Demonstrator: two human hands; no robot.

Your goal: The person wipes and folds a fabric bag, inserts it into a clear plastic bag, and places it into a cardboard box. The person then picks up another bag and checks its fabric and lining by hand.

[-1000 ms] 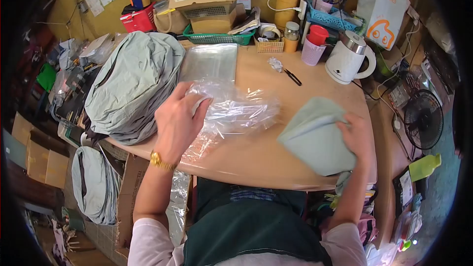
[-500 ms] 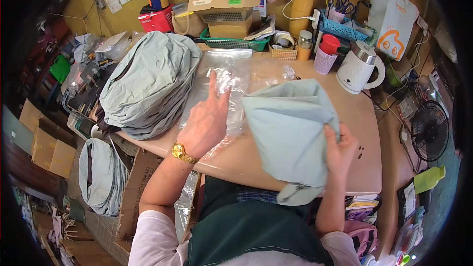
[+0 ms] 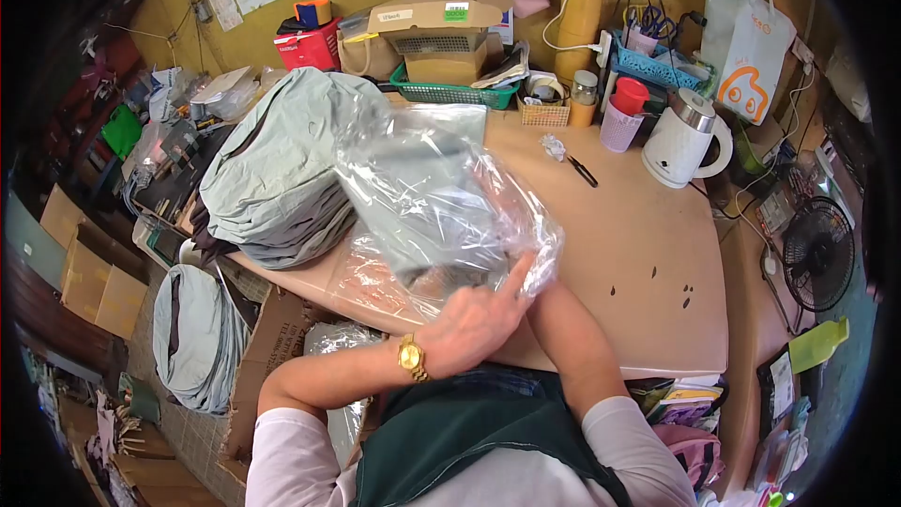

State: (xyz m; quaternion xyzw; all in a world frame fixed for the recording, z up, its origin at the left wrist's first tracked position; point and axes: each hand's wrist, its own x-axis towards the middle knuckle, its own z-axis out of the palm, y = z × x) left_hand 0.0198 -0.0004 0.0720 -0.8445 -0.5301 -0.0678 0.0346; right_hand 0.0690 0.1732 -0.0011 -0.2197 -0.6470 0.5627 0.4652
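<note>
Touching clear plastic bag (image 3: 546, 249) with left hand (image 3: 474, 319), index extended; cannot tell whether pinching. Cannot tell right hand (image 3: 511, 205) grip. Judged light, limp, slippery; best held through folded cloth (image 3: 436, 202).

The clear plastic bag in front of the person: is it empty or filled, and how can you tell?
Filled: a grey-green cloth shows through the shiny film of the clear plastic bag.

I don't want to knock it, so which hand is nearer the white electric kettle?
Your right hand: blurred through the clear plastic bag, it's left of the kettle and closer to you. Your left hand is farther, at the bag's near edge.
</note>
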